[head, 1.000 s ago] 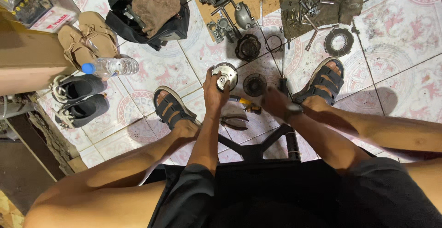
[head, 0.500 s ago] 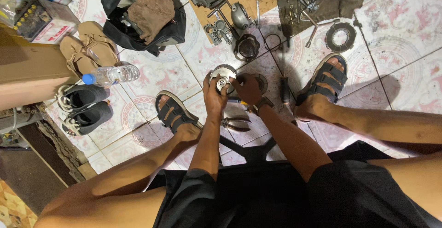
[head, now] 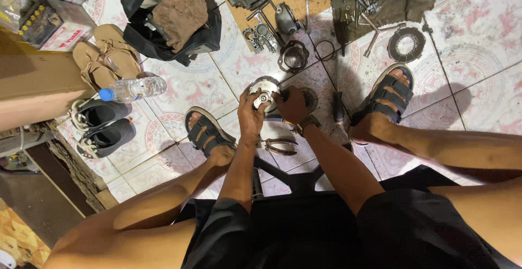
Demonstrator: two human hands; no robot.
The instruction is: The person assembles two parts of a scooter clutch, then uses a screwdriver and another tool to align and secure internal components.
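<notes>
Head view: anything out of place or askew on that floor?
Mostly just clutter. A water bottle lies on its side beside the sandals. Pliers lie loose on the tiles near the person's feet. Both hands, left hand and right hand, hold a round metal part. No spill or damage visible.

Part: round metal engine part, silvery, with a dark hub at centre
Pose: face turned up toward the camera, raised above the tiled floor
Location: between the knees, forward of the stool
Hold: left hand grips its lower-left rim; right hand touches its right edge
</notes>
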